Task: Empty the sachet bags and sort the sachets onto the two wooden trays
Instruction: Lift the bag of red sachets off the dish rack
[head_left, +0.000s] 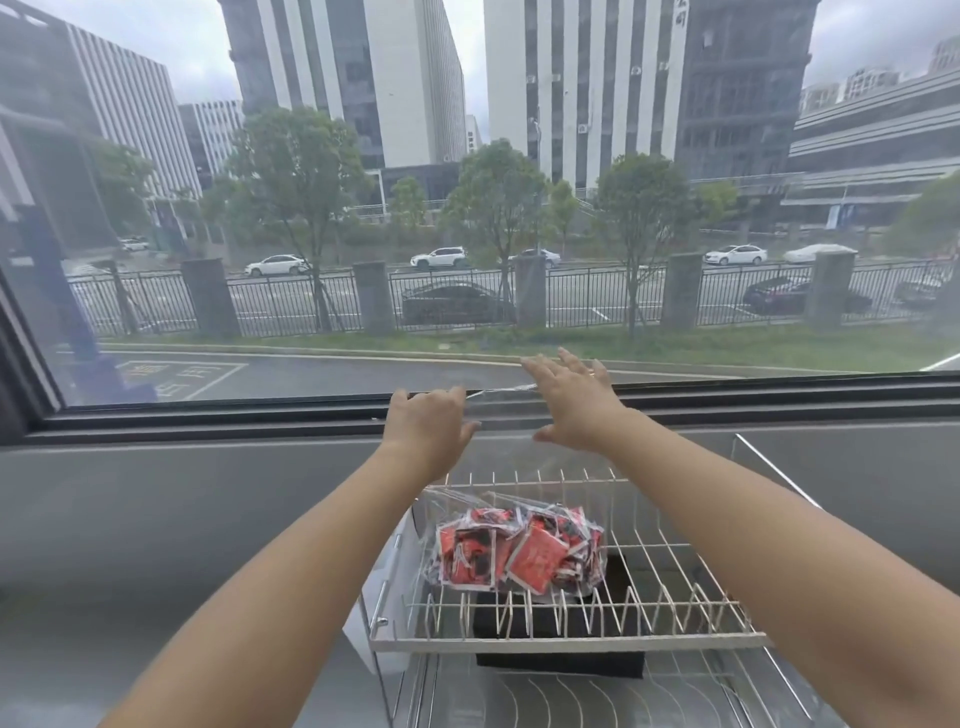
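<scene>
A clear plastic sachet bag (483, 467) hangs upright, and its lower end, full of red-and-black sachets (519, 553), rests on a white wire rack (675, 587). My left hand (428, 423) grips the left corner of the bag's top edge with curled fingers. My right hand (574, 402) is at the right end of that edge, with its fingers spread straight and the thumb low against the plastic. The bag's mouth is stretched between the two hands. No wooden tray is in view.
A black box (561, 660) sits under the rack's upper tier, and a lower wire shelf (597, 701) lies beneath it. A grey window ledge (208, 493) and a large window (467, 208) stand straight ahead. A white object (374, 613) is left of the rack.
</scene>
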